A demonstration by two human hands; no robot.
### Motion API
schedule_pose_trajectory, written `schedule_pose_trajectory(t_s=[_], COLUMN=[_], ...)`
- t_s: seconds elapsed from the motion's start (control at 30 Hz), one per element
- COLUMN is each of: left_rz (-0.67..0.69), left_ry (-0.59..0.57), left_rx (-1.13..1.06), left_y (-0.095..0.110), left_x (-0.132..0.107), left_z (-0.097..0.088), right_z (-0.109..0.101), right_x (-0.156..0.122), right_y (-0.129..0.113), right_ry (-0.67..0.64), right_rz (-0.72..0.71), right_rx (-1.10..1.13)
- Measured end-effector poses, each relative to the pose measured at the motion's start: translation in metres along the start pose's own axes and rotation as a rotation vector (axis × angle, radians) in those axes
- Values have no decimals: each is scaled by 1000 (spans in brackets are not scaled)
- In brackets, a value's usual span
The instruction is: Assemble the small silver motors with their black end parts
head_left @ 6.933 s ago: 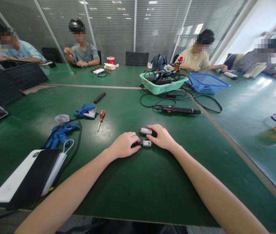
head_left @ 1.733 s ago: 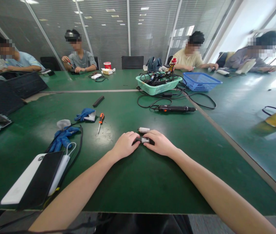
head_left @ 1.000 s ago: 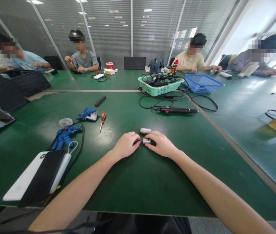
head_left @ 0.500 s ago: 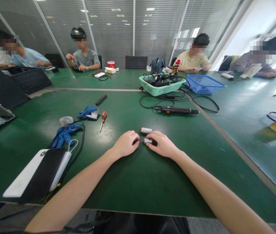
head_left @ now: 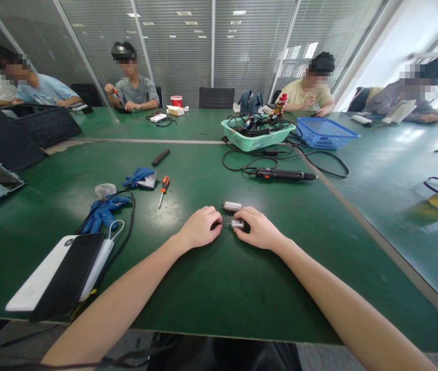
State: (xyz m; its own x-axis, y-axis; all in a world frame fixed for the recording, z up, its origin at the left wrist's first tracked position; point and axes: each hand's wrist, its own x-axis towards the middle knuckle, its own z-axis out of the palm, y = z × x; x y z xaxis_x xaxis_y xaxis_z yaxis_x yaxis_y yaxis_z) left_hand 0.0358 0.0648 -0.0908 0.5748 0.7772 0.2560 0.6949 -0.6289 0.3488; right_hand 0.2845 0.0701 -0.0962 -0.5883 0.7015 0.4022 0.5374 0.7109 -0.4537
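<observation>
My right hand [head_left: 259,228] is closed round a small silver metal cylinder [head_left: 237,223] with a dark end, low over the green table. From the cylinder's left end a thin shaft points at my left hand [head_left: 202,226]. The fingers of that hand are curled on a small dark piece [head_left: 215,225], mostly hidden, whose kind I cannot tell. Just beyond both hands a second silver cylinder [head_left: 232,206] lies on its side, close to my right fingers.
An orange-handled screwdriver [head_left: 164,191], blue gloves [head_left: 105,212] and a white-and-black slab [head_left: 54,275] lie to the left. Farther off are a corded electric screwdriver [head_left: 286,175], a green basket [head_left: 257,139] of cabled tools and a blue basket [head_left: 326,135]. Several people sit around the table.
My right hand has shifted slightly right with the silver cylinder, widening the gap between my hands. My left hand has barely moved. A person at the back right has raised one hand.
</observation>
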Motion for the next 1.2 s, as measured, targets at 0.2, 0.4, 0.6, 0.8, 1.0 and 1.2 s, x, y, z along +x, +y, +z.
schedule_pose_trajectory(t_s=[0.2,0.4,0.6,0.8,1.0,1.2], left_rz=[-4,-2,-13,-19,-98,-155], left_ry=[3,8,17,32,81,51], left_rx=[-13,-15,-31,-55,-62,16], left_y=[1,0,0,-1,-13,-27], left_x=[0,0,0,1,4,24], left_z=[0,0,1,1,-4,-3], right_z=[-1,-1,-2,-3,-1,1], right_x=[0,0,-1,-4,5,28], right_y=[-2,-2,-1,-1,16,45], right_ry=[-1,-6,-2,81,287,105], right_rz=[6,15,21,40,161,161], right_rx=[3,0,-7,3,10,16])
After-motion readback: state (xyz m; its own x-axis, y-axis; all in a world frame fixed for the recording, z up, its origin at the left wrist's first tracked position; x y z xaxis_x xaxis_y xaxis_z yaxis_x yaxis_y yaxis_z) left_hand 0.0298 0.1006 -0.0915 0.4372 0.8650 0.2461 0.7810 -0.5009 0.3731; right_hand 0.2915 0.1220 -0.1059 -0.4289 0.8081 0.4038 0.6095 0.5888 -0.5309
